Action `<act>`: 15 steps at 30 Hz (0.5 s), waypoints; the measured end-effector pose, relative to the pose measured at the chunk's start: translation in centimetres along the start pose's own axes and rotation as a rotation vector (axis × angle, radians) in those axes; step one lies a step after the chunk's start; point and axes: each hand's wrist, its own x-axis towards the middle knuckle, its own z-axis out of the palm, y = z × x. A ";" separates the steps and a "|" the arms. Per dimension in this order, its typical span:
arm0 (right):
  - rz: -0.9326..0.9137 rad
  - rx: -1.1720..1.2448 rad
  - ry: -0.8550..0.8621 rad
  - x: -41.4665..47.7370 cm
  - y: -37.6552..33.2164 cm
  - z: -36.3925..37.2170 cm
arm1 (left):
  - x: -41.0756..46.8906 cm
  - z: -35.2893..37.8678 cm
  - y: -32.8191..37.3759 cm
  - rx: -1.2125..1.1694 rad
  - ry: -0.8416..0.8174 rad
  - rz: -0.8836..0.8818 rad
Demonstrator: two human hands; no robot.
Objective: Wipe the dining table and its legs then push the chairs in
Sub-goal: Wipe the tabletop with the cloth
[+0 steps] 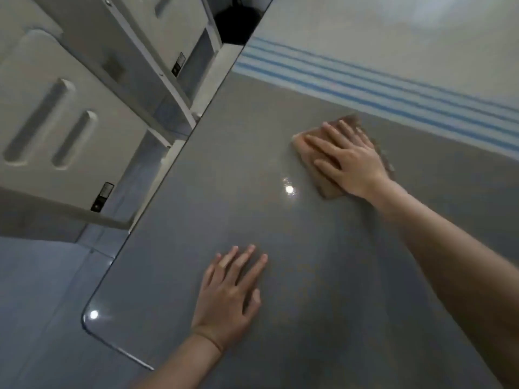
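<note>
A glossy grey dining table [224, 169] fills most of the view, its rounded corner at the lower left. My right hand [348, 161] lies flat with spread fingers on a folded brown cloth [328, 189], pressing it onto the tabletop toward the far side. My left hand [230, 299] rests palm down on the bare tabletop nearer to me, fingers apart and holding nothing. Two grey chairs [70, 116] stand along the table's left edge. The table legs are hidden.
A white cloth with blue stripes [393, 91] covers the far end of the table, just beyond the brown cloth. Pale floor tiles [42, 290] show at the lower left. A dark round object [236, 21] sits at the top, past the chairs.
</note>
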 end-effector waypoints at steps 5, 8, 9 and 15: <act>0.621 0.069 0.051 -2.4 0.0 0.1 | 0.1 0.1 0.1 0.026 -0.001 -0.012; 0.556 0.086 0.069 -10.4 -7.9 1.0 | 0.0 0.0 0.1 0.051 -0.017 -0.019; 0.505 0.072 0.039 -14.7 -10.8 1.1 | -0.1 0.0 0.1 0.061 -0.027 -0.016; 0.252 0.073 -0.192 -36.0 -21.2 2.0 | 0.0 -0.3 0.3 0.045 -0.045 -0.024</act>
